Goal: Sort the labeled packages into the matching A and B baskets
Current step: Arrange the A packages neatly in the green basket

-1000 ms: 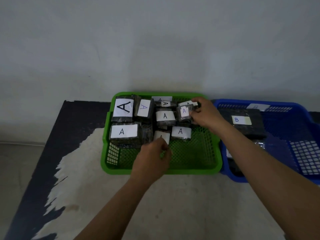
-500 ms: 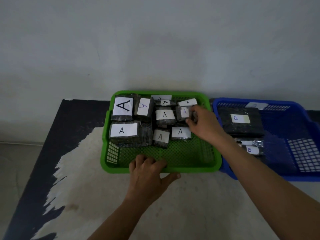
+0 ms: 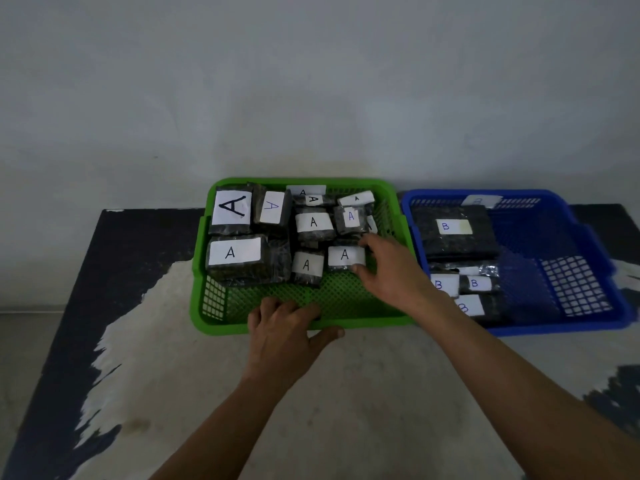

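Note:
A green basket holds several dark wrapped packages with white A labels, packed into its back half. To its right a blue basket holds a large B package at the back and small B packages near the front left. My right hand reaches into the green basket, and its thumb and fingers pinch the right end of a small A package. The fingers of my left hand lie over the green basket's front rim, with the thumb spread on the table.
Both baskets sit side by side against a pale wall at the back of a table with a worn pale top and dark edges. The green basket's front strip of mesh floor is bare. The floor drops away at the left.
My right hand has moved from the upper small A package down to the one in front of it. My left hand left the packages and settled on the green basket's front rim.

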